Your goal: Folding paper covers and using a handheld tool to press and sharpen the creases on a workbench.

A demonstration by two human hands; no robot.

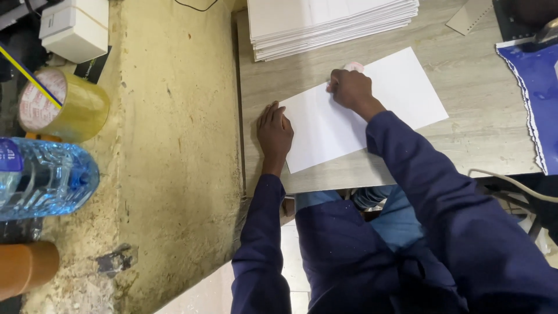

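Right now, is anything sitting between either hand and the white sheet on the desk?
Nothing visible. The left hand lies flat on the white sheet at its left edge, and the right hand presses on it near the top edge, closed around something small and pinkish that cannot be made out. The stack of white sheets lies apart, farther back.

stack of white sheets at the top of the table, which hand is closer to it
Right. The right hand rests on the single white sheet just below the stack of white sheets; the left hand lies lower, at that sheet's left edge.
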